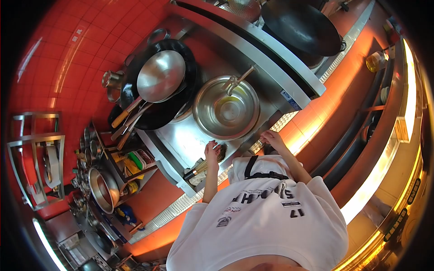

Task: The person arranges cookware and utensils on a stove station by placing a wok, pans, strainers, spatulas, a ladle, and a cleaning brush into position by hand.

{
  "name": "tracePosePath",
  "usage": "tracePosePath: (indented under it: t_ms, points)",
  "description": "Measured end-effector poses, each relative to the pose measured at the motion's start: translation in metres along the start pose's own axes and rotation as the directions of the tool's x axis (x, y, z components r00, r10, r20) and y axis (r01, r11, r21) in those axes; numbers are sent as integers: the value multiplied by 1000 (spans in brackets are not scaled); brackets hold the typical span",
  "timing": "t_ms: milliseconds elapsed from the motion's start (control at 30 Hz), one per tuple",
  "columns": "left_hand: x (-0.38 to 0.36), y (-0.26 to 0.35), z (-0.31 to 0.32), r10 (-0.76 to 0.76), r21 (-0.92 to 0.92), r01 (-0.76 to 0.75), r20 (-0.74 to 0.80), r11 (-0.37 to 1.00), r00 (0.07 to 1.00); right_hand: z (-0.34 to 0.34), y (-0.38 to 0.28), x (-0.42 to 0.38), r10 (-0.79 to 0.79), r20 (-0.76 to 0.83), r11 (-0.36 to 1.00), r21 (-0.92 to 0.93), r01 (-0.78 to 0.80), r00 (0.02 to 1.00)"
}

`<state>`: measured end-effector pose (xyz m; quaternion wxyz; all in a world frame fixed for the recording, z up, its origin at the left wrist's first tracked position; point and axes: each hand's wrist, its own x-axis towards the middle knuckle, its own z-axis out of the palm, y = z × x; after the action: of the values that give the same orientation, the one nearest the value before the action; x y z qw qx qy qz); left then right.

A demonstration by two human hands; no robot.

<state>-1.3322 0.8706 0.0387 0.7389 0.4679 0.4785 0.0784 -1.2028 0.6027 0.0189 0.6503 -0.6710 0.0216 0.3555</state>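
Note:
A round steel basin [212,119] is set in the steel counter in front of me, with a little yellowish liquid at its bottom and a tap [233,84] over it. My left hand [212,151] is at the counter's near edge, its fingers loosely bent and apart. Right beside it lies a bamboo brush [195,171] with dark bristles, partly hidden by that hand, on a pale cloth [197,180]. My right hand [272,138] is off the basin's near right side, fingers curled together. What those fingers hold, if anything, is hidden.
Left of the basin, a steel wok [160,74] with wooden-handled tools rests in a large black wok [135,86]. Another black wok [300,31] stands beyond the counter's raised edge [271,43]. A shelf rack [131,165] with bottles and packets stands at left.

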Motion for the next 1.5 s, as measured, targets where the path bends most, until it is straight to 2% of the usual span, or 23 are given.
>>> tracePosePath:
  t_ms: [233,300,367,467,567,633,667,700,733,767,833,900,967,1000,1033,1100,1133,1200,1333,1433,1500]
  points:
    - [0,-16,9,-99,115,85,130,990,986,9,19,-19,63,-79,992,113,-53,995]
    - [-1,-22,10,-129,116,110,172,987,977,5,27,-28,66,-81,995,75,-60,995]
    - [-2,-26,10,-137,153,105,215,983,967,0,36,-35,61,-99,987,152,-46,993]
    - [-14,-23,18,-125,116,107,162,987,979,-15,25,-38,9,-29,1000,24,-9,1000]
    - [-29,-27,30,-134,152,110,156,982,979,-37,20,-32,-5,-55,998,63,8,998]
    - [-40,-32,48,-126,181,96,165,979,978,-57,18,-29,-68,-52,992,99,73,996]
    - [-47,-36,58,-150,237,91,242,967,959,-70,18,-31,-81,-33,995,63,83,996]
    - [-54,-38,71,-179,294,83,317,952,931,-83,16,-36,-91,-16,995,28,92,996]
    - [-69,-30,92,-242,395,83,372,915,896,-98,18,-41,-128,-19,989,71,129,992]
    - [-81,-27,113,-305,479,84,406,874,862,-120,21,-46,-204,-19,975,-96,201,979]
    - [-90,-39,148,-360,556,15,518,831,776,-157,25,-59,-127,-104,992,-23,125,986]
    - [-107,-49,192,-395,568,-45,625,822,673,-199,29,-77,-131,-147,991,-47,125,980]
    - [-136,-49,243,-368,566,-123,669,815,646,-235,41,-87,-97,-294,986,100,131,951]
    - [-151,-47,268,-369,563,-123,675,817,640,-249,23,-100,1,-346,990,134,49,938]
    - [-165,-45,293,-353,564,-151,680,812,642,-264,25,-103,14,-372,991,126,36,928]
    - [-180,-50,333,-333,557,-178,691,811,642,-287,23,-107,25,-422,966,245,87,906]
    - [-184,-53,350,-341,553,-195,714,810,612,-297,19,-109,33,-431,965,247,83,902]
    - [-187,-58,385,-373,562,-209,739,800,561,-314,13,-110,51,-422,955,286,80,905]
    - [-186,-68,450,-341,508,-226,787,831,515,-343,11,-100,33,-348,942,324,87,937]
    - [-169,-78,496,-322,477,-192,789,858,523,-370,4,-86,17,-293,942,327,83,956]
    - [-149,-93,529,-297,505,-183,722,844,625,-397,-3,-70,33,-291,938,340,71,956]
